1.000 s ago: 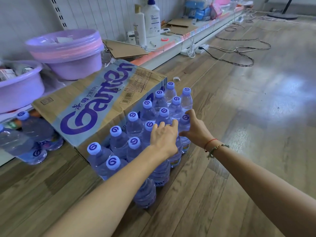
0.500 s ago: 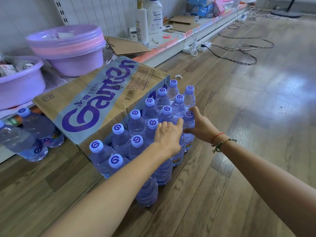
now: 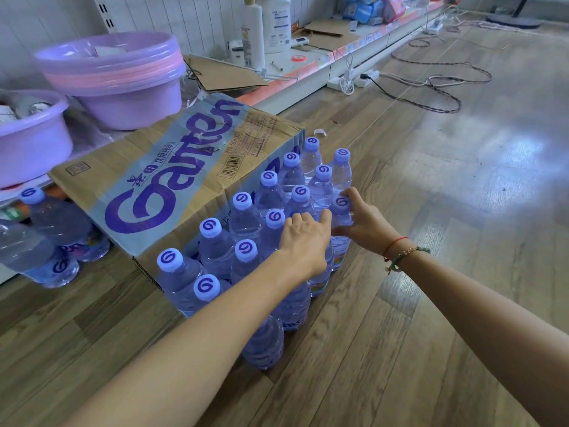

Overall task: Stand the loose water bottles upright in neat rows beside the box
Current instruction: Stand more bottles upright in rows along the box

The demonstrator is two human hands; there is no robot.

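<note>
Several clear water bottles with pale blue caps stand upright in rows on the wood floor, right beside a brown and blue cardboard box. My right hand grips the shoulder of the outer-row bottle, fingers wrapped under its cap. My left hand rests over the top of the neighbouring outer-row bottle, whose cap it hides. My left forearm crosses over the nearer bottles of that row.
More bottles stand to the left of the box under a low shelf. Purple basins sit on the shelf behind. Cables and a power strip lie on the floor farther back. Bare wood floor stretches to the right.
Both hands stay on the same two outer-row bottles. The view has shifted slightly, and my right hand's fingers have settled a little lower around the bottle's shoulder.
</note>
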